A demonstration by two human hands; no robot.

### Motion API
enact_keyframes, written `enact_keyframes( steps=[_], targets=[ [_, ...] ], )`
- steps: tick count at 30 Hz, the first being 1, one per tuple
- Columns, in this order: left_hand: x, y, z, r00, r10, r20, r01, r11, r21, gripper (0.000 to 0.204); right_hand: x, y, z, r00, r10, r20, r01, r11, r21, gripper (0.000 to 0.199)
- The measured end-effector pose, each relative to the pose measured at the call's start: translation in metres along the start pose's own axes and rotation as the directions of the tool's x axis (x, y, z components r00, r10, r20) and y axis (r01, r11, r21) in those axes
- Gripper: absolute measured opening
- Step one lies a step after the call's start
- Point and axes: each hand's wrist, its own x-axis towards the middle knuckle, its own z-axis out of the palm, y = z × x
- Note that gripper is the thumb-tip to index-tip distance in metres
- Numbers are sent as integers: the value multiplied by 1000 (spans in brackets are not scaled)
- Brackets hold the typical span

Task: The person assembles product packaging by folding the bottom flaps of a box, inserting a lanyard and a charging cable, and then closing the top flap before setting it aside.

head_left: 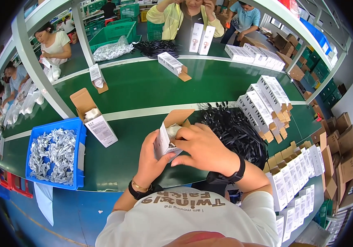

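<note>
My left hand [146, 160] is wrapped round a small white cardboard box [160, 144] at the near edge of the green bench. The box is tilted, with its brown flap [179, 117] raised. A pale wrapped item [174, 130] shows in its mouth. My right hand [204, 149] reaches across to this opening with bent fingers pressed in at it; what they grip there is hidden. Right beside that hand lies a heap of black straps [238, 136]. To the left stands another open white box [102, 131] with a pale wrapped item showing at the top.
A blue bin [81, 164] of coiled white cables sits at the left. White boxes are stacked at the right [263, 103], and rows of open ones [285, 181] stand at the near right. Further boxes lie on the conveyor [139, 88]. Several people work beyond it.
</note>
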Motion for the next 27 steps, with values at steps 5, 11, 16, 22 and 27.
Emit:
enact_keyframes(
  steps=[5,11,16,22,27],
  targets=[
    [5,-1,-3,1000,16,15,-16,1000,-6,75,5,-4,15,963,53,-263,-48,999,22,38],
    [-1,8,-12,990,127,59,-136,975,178,77,6,-20,8,999,-41,15,43,983,-180,36],
    [0,8,-23,989,134,-58,-131,990,61,84,-1,-20,1,960,-79,-268,17,974,-225,38],
    [-12,3,-7,981,160,-108,-134,968,211,93,-16,17,80,933,292,-212,-55,696,716,61],
    [-17,8,1,997,51,65,-69,945,319,94,-27,9,130,945,328,-2,-168,489,856,74]
  ],
)
